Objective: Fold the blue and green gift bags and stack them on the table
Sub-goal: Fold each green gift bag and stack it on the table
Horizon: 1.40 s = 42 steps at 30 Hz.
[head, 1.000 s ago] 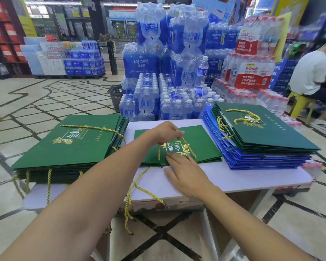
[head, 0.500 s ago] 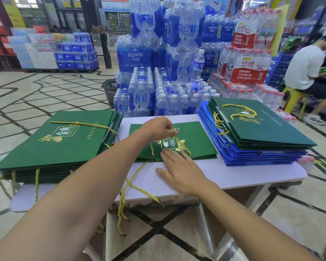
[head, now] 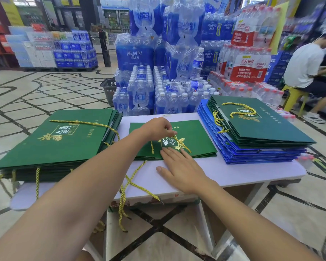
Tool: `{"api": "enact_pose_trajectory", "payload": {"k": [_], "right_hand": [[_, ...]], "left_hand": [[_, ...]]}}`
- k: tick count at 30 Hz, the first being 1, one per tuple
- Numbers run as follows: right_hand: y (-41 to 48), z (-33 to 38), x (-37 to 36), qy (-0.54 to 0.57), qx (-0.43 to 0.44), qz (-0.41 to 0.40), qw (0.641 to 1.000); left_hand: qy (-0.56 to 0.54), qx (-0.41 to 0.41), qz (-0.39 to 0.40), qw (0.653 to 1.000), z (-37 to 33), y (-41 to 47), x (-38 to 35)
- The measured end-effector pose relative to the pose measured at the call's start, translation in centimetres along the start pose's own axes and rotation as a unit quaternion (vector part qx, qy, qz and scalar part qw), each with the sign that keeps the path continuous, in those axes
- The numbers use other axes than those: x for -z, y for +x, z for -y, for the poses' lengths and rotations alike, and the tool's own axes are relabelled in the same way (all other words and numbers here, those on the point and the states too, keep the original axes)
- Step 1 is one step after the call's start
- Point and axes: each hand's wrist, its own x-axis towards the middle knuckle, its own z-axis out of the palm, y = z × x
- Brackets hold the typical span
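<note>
The folded green gift bag lies flat at the centre of the white desk, between a left stack of green bags and a right stack of green bags over blue bags. The left hand has its grip pinched on the bag's gold cord handle. The right hand presses flat on the bag's near edge, fingers straight, holding nothing.

— What is hidden on the middle green bag?
— Part of its near edge lies under the right hand; the left hand covers the top of the gold cord in its grip.
— And to that bag's right?
— The blue bags show edges only. The bag's small gold print is unreadable.
</note>
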Motion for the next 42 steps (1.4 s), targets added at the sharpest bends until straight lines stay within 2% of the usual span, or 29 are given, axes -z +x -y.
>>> {"api": "enact_pose_trajectory", "payload": {"k": [4,10,15,19,22,26,29,33,37,39,42], "right_hand": [[-0.1,0.1,0.0,0.006,0.001,-0.007,1.0],[-0.1,-0.1,0.0,0.059,-0.012,-0.047,0.997],[-0.2,0.1,0.2,0.025,-0.053,-0.064,0.996],[-0.4,0.2,0.2,0.051,-0.054,-0.066,0.995],[-0.5,0.2,0.5,0.068,-0.065,-0.064,0.994],[-0.4,0.4,1.0,0.086,-0.074,-0.066,0.991],[-0.3,0.4,1.8,0.074,-0.084,-0.099,0.989],[0.8,0.7,4.7,-0.043,-0.066,-0.186,0.979],[2.1,1.2,9.0,-0.031,-0.046,-0.239,0.969],[2.5,1.5,11.2,-0.012,-0.067,-0.266,0.962],[3.1,2.0,14.1,0.026,-0.118,-0.302,0.946]], "left_hand": [[0.031,0.001,-0.015,0.999,-0.2,-1.9,-0.2],[0.061,0.114,-0.13,0.983,1.3,-7.3,-2.1],[0.105,0.258,-0.067,0.958,2.9,-11.2,-2.3],[0.077,0.249,-0.078,0.962,1.7,-11.3,-1.3],[-0.044,0.268,-0.128,0.954,1.7,-11.1,-0.7],[-0.255,0.252,-0.224,0.906,0.8,-11.2,0.6],[-0.344,0.212,-0.269,0.874,-0.4,-11.3,1.7],[-0.373,0.155,-0.314,0.859,-1.8,-11.2,3.4],[-0.359,0.15,-0.347,0.853,-2.2,-11.5,5.4],[-0.322,0.14,-0.367,0.862,-2.3,-12.0,6.1],[-0.3,0.097,-0.409,0.856,-3.2,-12.6,7.3]]}}
